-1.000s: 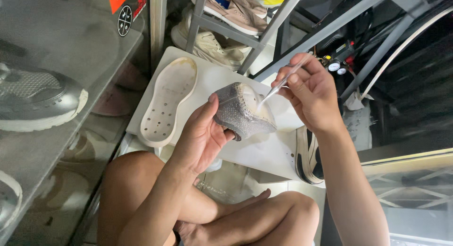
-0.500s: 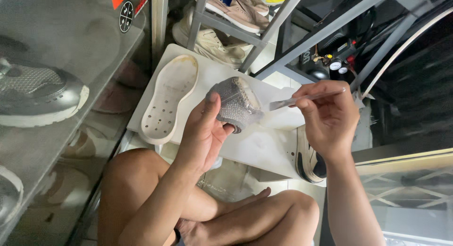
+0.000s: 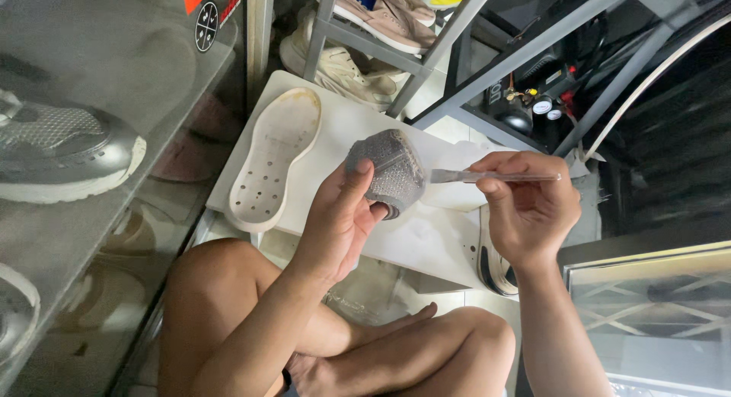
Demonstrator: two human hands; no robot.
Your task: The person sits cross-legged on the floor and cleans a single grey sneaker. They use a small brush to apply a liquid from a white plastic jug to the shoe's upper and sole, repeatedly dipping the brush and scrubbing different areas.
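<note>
Head view showed the left hand [image 3: 340, 218] closed around a grey mesh shoe upper [image 3: 386, 171], thumb on its near side and fingers wrapped beneath, holding it just above a white board [image 3: 426, 237] that rested across the person's crossed legs. The right hand [image 3: 529, 210] was pinched shut on a thin brush [image 3: 487, 175], which lay nearly level with its flat tip pointing at the upper but not quite touching it. A pale shoe sole [image 3: 274, 159] lay flat on the board's left part, well apart from both hands. The upper looked light and soft, likely to fold or dent under pressure, so a cupped grip from inside or under the toe seemed the sound way to hold it; the mesh probably gave good friction. A grey sneaker [image 3: 65, 149] sat on a glass shelf [image 3: 114, 70] to the left. Compared with a second earlier, the brush had swung from steeply tilted, tip at the upper, to nearly level and slightly withdrawn, and the right hand had dropped lower.
</note>
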